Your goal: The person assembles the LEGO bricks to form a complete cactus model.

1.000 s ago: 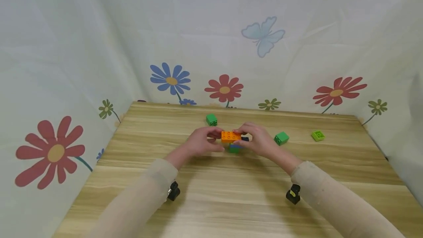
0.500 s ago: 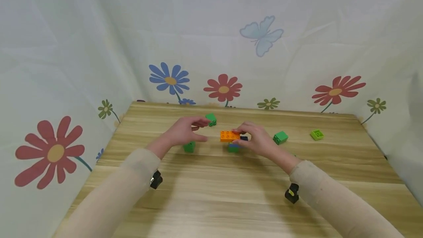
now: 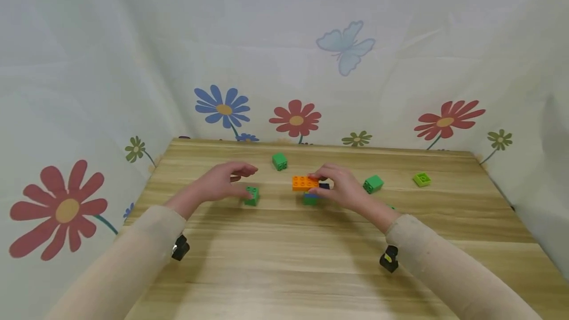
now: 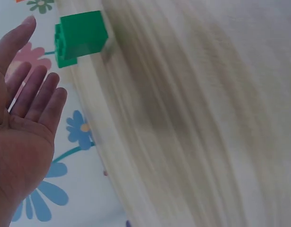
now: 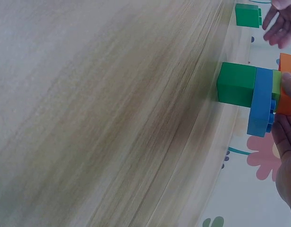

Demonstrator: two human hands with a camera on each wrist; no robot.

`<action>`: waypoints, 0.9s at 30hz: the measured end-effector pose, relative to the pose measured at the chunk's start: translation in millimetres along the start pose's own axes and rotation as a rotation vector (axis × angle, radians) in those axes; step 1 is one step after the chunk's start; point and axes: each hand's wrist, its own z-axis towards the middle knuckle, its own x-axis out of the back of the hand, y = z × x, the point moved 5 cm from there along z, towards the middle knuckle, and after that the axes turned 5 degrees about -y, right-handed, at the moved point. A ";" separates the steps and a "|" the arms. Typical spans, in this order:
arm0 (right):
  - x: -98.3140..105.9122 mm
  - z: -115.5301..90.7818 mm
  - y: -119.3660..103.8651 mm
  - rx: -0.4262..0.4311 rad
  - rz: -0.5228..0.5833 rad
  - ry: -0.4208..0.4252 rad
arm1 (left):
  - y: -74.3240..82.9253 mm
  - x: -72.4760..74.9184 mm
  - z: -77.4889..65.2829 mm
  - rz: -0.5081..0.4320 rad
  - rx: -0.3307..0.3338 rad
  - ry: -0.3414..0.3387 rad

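My right hand (image 3: 342,186) pinches an orange building brick (image 3: 304,183) on top of a small stack. Under it in the right wrist view come a thin light green brick (image 5: 276,84), a blue brick (image 5: 261,101) and a green brick (image 5: 236,84) at the bottom. My left hand (image 3: 221,181) is off to the left with fingers spread and nothing held. Its thumb overlaps a separate green brick (image 3: 252,196) in the head view. The left wrist view shows that green brick (image 4: 83,33) apart from the left palm and fingers.
Further back on the wooden table (image 3: 275,270) lies a green brick (image 3: 279,161). To the right are another green brick (image 3: 373,184) and a light green brick (image 3: 422,179). A sliver of green (image 3: 391,206) shows behind the right forearm. A flowered curtain (image 3: 249,53) borders the table.
My left hand has left the orange brick and moved left to the separate green brick, which has come into view. My right hand stays on the stack.
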 end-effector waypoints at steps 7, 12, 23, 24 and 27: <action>-0.3 0.5 -0.3 -0.011 0.010 -0.008 | -14.6 -9.3 -8.1 -0.033 0.032 0.003; -0.1 -0.1 -0.5 -0.009 0.010 -0.009 | -19.4 -16.2 -6.6 -0.023 0.017 0.005; -1.2 -0.8 0.2 -0.028 0.037 -0.015 | -27.5 -23.7 -9.0 -0.037 0.027 0.057; -1.1 -1.0 0.1 -0.027 0.040 -0.014 | -28.4 -24.2 -9.0 -0.041 0.030 0.063; -0.5 -1.3 -0.4 -0.023 0.041 -0.011 | -30.9 -25.2 -8.6 -0.052 0.034 0.077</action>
